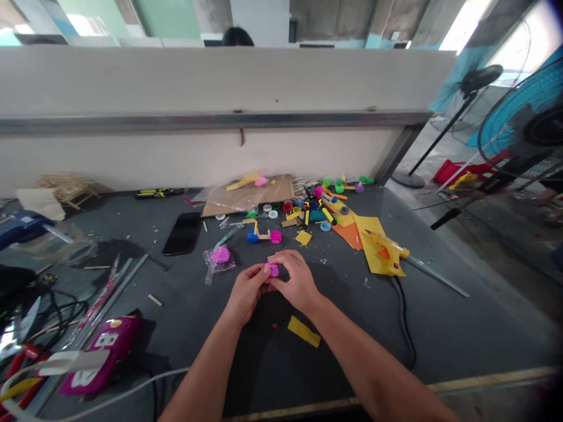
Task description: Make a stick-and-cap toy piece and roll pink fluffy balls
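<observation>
Between my fingers is a small lump of pink-purple clay [273, 270], held above the dark table. My left hand [250, 288] pinches it from the left, thumb on top. From the right, my right hand [297, 278] curls its fingers and thumb around the same lump, hiding part of it. More pink clay [220, 254] lies in a clear plastic bag just left of my hands. Beyond my hands sits a small piece made of sticks [263, 236] with a blue end and a pink end. A yellow paper strip [304, 332] lies nearer to me, beside my right forearm.
A black phone [182, 233] lies at the back left. Bottle caps, sticks and clay pieces crowd a cardboard sheet [246, 202]. A yellow glue gun [387, 246] with a black cord rests on yellow paper at right. A purple power strip [103, 354] and cables fill the left.
</observation>
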`<state>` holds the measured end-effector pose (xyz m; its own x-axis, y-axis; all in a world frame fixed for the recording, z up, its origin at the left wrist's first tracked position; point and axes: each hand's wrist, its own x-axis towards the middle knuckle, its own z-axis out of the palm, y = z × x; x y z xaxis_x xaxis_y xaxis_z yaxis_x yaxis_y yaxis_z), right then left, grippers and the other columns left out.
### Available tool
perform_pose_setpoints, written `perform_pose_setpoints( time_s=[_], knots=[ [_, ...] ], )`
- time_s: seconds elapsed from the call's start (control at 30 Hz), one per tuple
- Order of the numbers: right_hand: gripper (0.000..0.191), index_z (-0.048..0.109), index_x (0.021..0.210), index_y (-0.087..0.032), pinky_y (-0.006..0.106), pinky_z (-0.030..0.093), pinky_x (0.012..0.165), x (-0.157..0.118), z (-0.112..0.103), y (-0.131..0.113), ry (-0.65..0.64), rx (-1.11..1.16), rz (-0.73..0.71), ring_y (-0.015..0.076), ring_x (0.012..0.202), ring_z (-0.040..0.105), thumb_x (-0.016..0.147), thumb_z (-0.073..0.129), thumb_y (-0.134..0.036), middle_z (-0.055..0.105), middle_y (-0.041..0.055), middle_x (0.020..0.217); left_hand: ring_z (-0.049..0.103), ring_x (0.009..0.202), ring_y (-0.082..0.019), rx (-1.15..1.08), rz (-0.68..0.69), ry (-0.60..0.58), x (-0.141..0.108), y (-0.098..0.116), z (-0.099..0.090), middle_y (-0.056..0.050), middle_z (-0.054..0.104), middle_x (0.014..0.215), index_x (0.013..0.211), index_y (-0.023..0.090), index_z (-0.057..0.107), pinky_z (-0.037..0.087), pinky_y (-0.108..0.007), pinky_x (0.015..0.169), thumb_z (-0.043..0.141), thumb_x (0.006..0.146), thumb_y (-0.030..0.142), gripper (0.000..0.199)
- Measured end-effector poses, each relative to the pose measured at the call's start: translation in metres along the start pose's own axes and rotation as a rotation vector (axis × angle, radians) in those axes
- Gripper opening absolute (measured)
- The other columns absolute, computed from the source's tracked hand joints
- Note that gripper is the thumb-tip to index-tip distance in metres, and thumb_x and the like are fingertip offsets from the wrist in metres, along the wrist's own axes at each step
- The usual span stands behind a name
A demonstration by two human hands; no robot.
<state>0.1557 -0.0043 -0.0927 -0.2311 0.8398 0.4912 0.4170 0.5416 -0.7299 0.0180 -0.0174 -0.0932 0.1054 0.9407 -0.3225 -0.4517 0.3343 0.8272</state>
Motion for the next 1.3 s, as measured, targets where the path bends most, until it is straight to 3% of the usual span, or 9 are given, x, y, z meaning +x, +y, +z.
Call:
perform_pose_setpoints(
  time_s=[0.13,0.27,0.47,0.67,0.77,0.83,0.97,1.13,1.3],
  knots=[
    [0.057,0.05,0.116,-0.023,0.039,0.042,0.092,0.0,0.0,-0.003,-0.05,0.056,0.043,0.0219,0.104,0.055,0.066,0.075,-0.03,0.063,0.0049,0.109,0.05,0.046,-0.006,0.061,0.048,0.058,0.004,-0.002,-0.007,0.002,0.059,0.057,0.077,0.013,0.068,0.043,-0.017,0.047,0.072,0.067,0.037,0.027],
    [0.029,0.06,0.099,-0.024,0.037,0.044,0.087,0.001,0.0,-0.005,-0.033,0.026,0.007,0.0208,0.096,0.057,0.073,0.07,-0.028,0.065,0.0038,0.098,0.054,0.051,-0.011,0.142,0.098,0.024,0.004,-0.006,-0.015,-0.001,0.06,0.058,0.074,0.011,0.069,0.047,-0.022,0.052,0.063,0.072,0.048,0.037],
    [0.023,0.061,0.094,-0.025,0.04,0.043,0.09,0.001,0.002,-0.003,0.01,0.017,-0.01,0.0225,0.101,0.054,0.072,0.069,-0.024,0.064,0.0045,0.101,0.058,0.067,-0.014,0.199,0.132,-0.004,-0.005,0.003,-0.005,-0.004,0.067,0.082,0.096,0.016,0.067,0.048,-0.024,0.062,0.068,0.07,0.041,0.036],
    [0.056,0.05,0.116,-0.023,0.037,0.044,0.092,0.001,0.0,-0.006,-0.036,0.114,0.021,0.0207,0.103,0.056,0.066,0.074,-0.031,0.06,0.0068,0.113,0.052,0.052,-0.01,0.289,0.097,0.049,-0.005,0.002,-0.004,0.001,0.06,0.06,0.077,0.013,0.067,0.044,-0.02,0.051,0.068,0.07,0.041,0.029],
    [0.033,0.061,0.103,-0.025,0.038,0.042,0.094,0.001,-0.001,-0.007,-0.072,0.088,-0.05,0.02,0.1,0.059,0.072,0.07,-0.031,0.067,0.0037,0.101,0.051,0.048,-0.01,0.204,0.061,0.014,-0.004,-0.002,-0.005,0.002,0.056,0.056,0.075,0.013,0.066,0.045,-0.022,0.048,0.064,0.072,0.047,0.034],
    [0.024,0.063,0.098,-0.026,0.037,0.043,0.093,0.001,-0.001,-0.008,-0.026,0.102,-0.007,0.0195,0.099,0.06,0.074,0.069,-0.028,0.069,0.0026,0.098,0.055,0.053,-0.012,0.117,0.032,-0.017,-0.006,-0.001,-0.003,-0.001,0.06,0.061,0.08,0.012,0.067,0.048,-0.023,0.05,0.063,0.073,0.048,0.037],
    [0.026,0.062,0.102,-0.027,0.035,0.046,0.09,0.0,0.0,-0.011,-0.006,0.191,0.128,0.0181,0.099,0.061,0.077,0.066,-0.025,0.067,0.002,0.104,0.061,0.062,-0.013,-0.038,-0.052,-0.055,-0.01,0.006,0.004,-0.005,0.066,0.072,0.085,0.012,0.068,0.051,-0.024,0.059,0.071,0.069,0.036,0.029],
    [0.045,0.057,0.114,-0.027,0.035,0.045,0.093,0.001,-0.003,-0.012,-0.073,0.168,0.022,0.0193,0.105,0.056,0.071,0.071,-0.028,0.062,0.0034,0.112,0.054,0.048,-0.008,-0.04,-0.052,0.037,-0.009,0.006,-0.002,0.0,0.061,0.057,0.073,0.012,0.067,0.048,-0.019,0.049,0.072,0.068,0.035,0.025],
    [0.021,0.065,0.095,-0.025,0.033,0.048,0.084,0.004,-0.006,-0.009,-0.029,0.115,-0.003,0.0182,0.092,0.059,0.075,0.068,-0.021,0.066,0.0027,0.09,0.06,0.058,-0.013,0.079,-0.007,-0.005,-0.006,0.002,-0.006,-0.005,0.065,0.068,0.085,0.012,0.068,0.052,-0.024,0.056,0.065,0.072,0.044,0.035]
  ],
)
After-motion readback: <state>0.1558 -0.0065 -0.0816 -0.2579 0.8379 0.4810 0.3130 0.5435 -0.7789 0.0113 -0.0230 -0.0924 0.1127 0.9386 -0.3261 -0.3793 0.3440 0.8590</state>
